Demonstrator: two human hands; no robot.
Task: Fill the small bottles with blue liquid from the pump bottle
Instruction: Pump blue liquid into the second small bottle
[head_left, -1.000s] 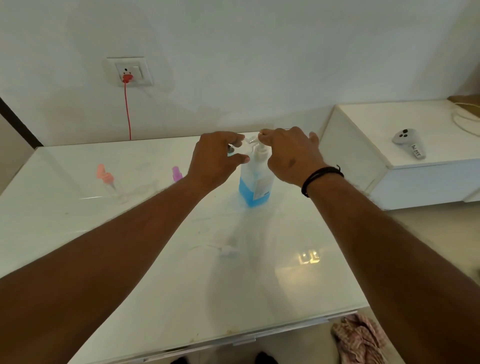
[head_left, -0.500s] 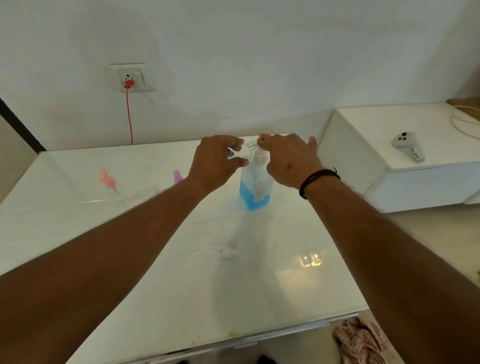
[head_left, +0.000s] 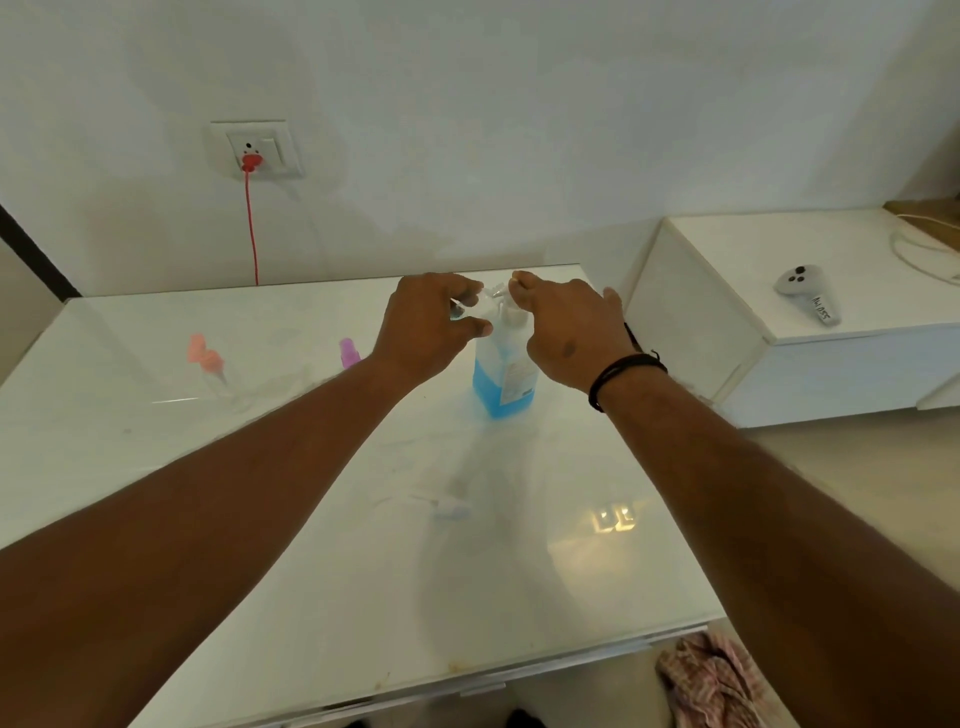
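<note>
Glossy white bench (head_left: 311, 519), smooth and reflective, with the pump bottle (head_left: 503, 382) as landmark. Far left of the pump bottle: a clear small bottle with a salmon-pink cap (head_left: 205, 358), standing on the bench, body almost invisible against the white. On the wall above that, a square white socket plate (head_left: 255, 149) with a red plug and a thin red cord (head_left: 252, 234) hanging straight down behind the bench edge. Nearer, still left of the pump bottle: a purple cap (head_left: 349, 353) of another small bottle, partly hidden behind the left forearm. Just left of the pump head: left hand (head_left: 431, 327), fingers curled and thumb tucked under, pinching a small clear bottle (head_left: 470, 306) held level with the nozzle; contents too blurred to judge. Pump bottle itself: squarish translucent plastic, blue liquid filling the lower part, pale label on the right face, white pump head on top, upright toward the bench's back edge. Over the pump head: right hand (head_left: 566, 327), fingers bent down onto the pump top, whether gripping or only pressing cannot be told; black cord bracelet (head_left: 623, 371) on the wrist. Right of the pump bottle, apart from the bench: a low white cabinet (head_left: 727, 322) with a grey handheld controller (head_left: 805, 293) lying on top. Lower right, on the floor: a crumpled pink checked cloth (head_left: 711, 680).
</note>
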